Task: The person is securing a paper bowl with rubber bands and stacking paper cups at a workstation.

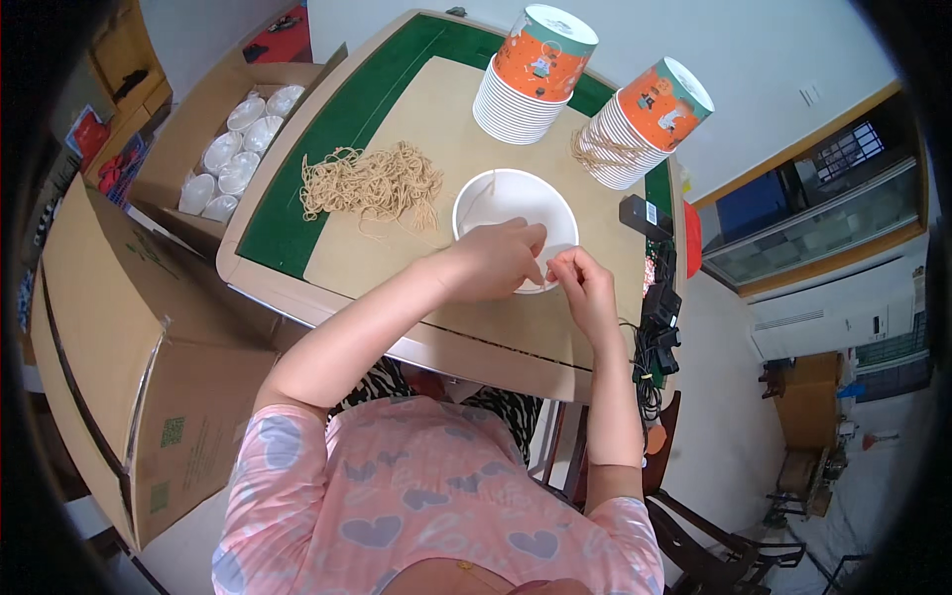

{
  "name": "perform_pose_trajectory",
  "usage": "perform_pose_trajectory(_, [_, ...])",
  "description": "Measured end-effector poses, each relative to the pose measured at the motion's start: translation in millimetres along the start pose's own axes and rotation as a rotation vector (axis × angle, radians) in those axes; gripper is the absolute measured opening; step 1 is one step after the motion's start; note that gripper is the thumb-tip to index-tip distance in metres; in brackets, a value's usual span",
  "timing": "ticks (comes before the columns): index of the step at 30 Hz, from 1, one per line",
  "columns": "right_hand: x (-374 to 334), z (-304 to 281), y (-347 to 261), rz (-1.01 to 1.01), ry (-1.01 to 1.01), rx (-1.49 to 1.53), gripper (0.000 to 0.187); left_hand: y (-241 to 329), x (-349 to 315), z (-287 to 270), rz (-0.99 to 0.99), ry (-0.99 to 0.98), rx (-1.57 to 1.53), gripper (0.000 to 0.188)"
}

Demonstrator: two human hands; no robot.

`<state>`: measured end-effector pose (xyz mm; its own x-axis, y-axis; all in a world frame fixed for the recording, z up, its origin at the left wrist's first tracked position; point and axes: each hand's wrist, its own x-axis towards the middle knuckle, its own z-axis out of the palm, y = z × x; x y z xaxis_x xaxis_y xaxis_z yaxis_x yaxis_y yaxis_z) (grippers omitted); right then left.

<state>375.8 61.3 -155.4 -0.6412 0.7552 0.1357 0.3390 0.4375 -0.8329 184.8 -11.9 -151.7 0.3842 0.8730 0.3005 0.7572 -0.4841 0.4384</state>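
Note:
A white round paper tub stands before me on the table, its mouth facing up. A thin tan strand hangs over its far rim. Reaching across the tub, my left hand has its fingers bent down at the near right rim. My right hand is beside it, just outside the rim, thumb and forefinger pinched together. The fingertips of both hands nearly meet; what they hold, if anything, is too small to make out. To the left of the tub lies a loose, tangled heap of tan twine.
Behind the tub rise two stacks of printed orange paper tubs, one left and one right, the right one with twine around it. Black adapters and cables line the right edge. Cardboard boxes, one with white cups, stand left.

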Motion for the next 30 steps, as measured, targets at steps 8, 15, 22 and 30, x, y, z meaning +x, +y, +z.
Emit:
perform_pose_trajectory(8, [4.0,-0.7,9.5,0.031,-0.069,0.010,0.010,10.5,10.5,14.0,0.025,0.071,0.126,0.021])
perform_pose_trajectory(15, [-8.9,14.3,0.9,-0.156,0.163,0.068,0.006,16.1,2.2,9.8,-0.103,0.161,-0.467,0.011])
perform_pose_trajectory(22, [-18.6,16.7,-5.3,0.018,0.224,0.339,0.008,21.2,2.1,-5.2,0.072,0.229,-0.155,0.010])
perform_pose_trajectory(30, [-25.8,27.3,-2.4,0.024,0.354,0.245,0.007,21.6,7.1,-0.5,-0.430,0.073,-0.754,0.014])
